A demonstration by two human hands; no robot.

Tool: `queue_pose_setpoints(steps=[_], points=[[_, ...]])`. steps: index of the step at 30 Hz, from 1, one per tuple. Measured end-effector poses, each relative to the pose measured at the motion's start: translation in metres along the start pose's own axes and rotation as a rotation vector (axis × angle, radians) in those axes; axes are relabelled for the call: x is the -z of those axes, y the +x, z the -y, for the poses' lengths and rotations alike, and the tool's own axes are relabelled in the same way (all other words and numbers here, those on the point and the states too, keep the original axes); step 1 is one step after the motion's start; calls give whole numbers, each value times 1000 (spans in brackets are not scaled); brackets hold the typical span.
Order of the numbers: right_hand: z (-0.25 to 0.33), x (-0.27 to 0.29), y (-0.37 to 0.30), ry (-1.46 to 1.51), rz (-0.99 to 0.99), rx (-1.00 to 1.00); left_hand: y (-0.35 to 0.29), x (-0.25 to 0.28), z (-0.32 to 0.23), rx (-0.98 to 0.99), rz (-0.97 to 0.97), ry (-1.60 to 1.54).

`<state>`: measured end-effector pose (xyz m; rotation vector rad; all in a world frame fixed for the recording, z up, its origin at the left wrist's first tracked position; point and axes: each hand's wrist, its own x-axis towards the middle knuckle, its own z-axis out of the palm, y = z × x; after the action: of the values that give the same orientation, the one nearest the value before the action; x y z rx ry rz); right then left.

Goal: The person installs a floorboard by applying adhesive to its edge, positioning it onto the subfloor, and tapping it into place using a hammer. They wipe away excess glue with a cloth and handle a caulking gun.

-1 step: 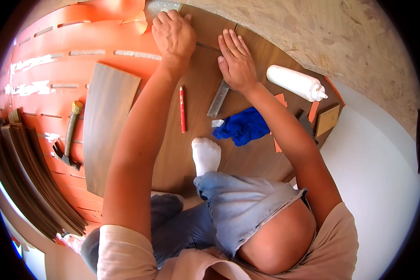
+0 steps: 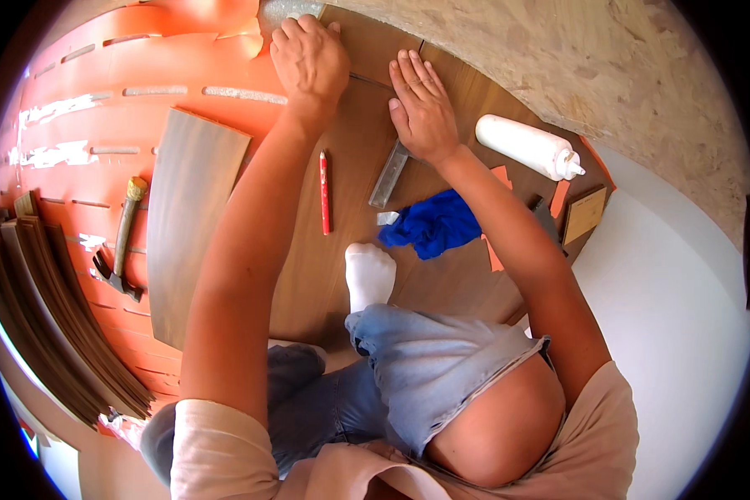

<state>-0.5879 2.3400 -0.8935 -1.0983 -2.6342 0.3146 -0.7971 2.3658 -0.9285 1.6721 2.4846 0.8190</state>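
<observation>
My left hand is bent at the knuckles, its fingers close together at the plank edge; whether they clamp it, I cannot tell. My right hand lies flat, fingers nearly together, thumb spread, pressing across the boards. Between them is the brown floor plank, lying flat near the chipboard panel. I judge it stiff and fairly light, its smooth face slippery under a palm and its thin edges easy to chip; I'd hold it by the long edges and press with an open palm. Nearer me lie a metal bar, a red pencil and a blue cloth; farther left, a loose plank and a hammer rest on orange underlay.
</observation>
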Motion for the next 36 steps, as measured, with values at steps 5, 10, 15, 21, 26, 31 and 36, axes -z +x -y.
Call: queue_pose_setpoints(steps=[5, 10, 15, 21, 26, 31, 36], points=[[0, -1, 4, 31, -17, 24, -5, -1, 9, -10, -42, 12], [0, 4, -1, 72, 21, 23, -16, 6, 3, 50, -26, -45], [1, 1, -3, 45, 54, 40, -20, 13, 5, 43, 20, -76], [0, -3, 2, 52, 23, 74, -8, 1, 11, -48, -125, -9], [-5, 1, 1, 62, 30, 100, 0, -5, 2, 9, -94, 19], [-7, 1, 0, 99, 38, 116, 8, -14, -7, 95, -93, 49], [-5, 6, -6, 83, 66, 131, 11, -12, -10, 57, -73, 42]])
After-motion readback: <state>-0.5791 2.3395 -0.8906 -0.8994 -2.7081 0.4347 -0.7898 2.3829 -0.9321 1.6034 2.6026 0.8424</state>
